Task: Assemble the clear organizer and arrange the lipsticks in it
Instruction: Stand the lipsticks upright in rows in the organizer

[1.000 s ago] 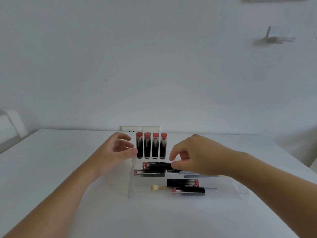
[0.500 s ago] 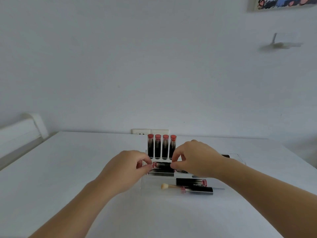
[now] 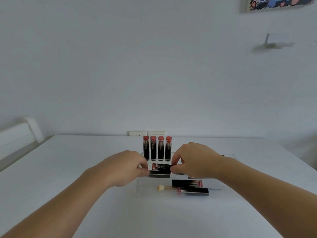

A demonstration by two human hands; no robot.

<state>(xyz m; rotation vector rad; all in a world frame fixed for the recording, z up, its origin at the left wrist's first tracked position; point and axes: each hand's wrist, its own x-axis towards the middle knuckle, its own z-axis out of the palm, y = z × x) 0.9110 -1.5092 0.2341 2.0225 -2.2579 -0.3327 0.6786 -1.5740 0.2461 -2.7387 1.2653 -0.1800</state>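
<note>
The left hand (image 3: 126, 167) has its fingers curled, and its fingertips pinch the left end of a black lipstick tube with a silver band (image 3: 158, 174) that lies flat in the middle tier of the clear acrylic stepped organizer (image 3: 147, 191). The right hand (image 3: 193, 159) is curled too, thumb and forefinger pinched on the right end of a second black lipstick tube with a red cap (image 3: 161, 167), which lies just behind and above the first. Both tubes have their long axes running left to right across the desk (image 3: 68, 160); the red cap of the upper one points left, towards the left hand. The two tubes sit between the hands, which are close together yet apart.

Behind them, four black lipstick tubes with coral-red tops (image 3: 157, 148) stand upright side by side in the back row of the organizer, tops up, just beyond the knuckles of both hands. In the front tier, nearer the person and below the right wrist, lie two more black lipsticks with red ends (image 3: 190, 187), both lengthwise left to right, and a small cream-tipped makeup brush (image 3: 162, 187) whose tip points left. The organizer rests on the white desk near its far edge, before a white wall socket (image 3: 146, 133).
</note>
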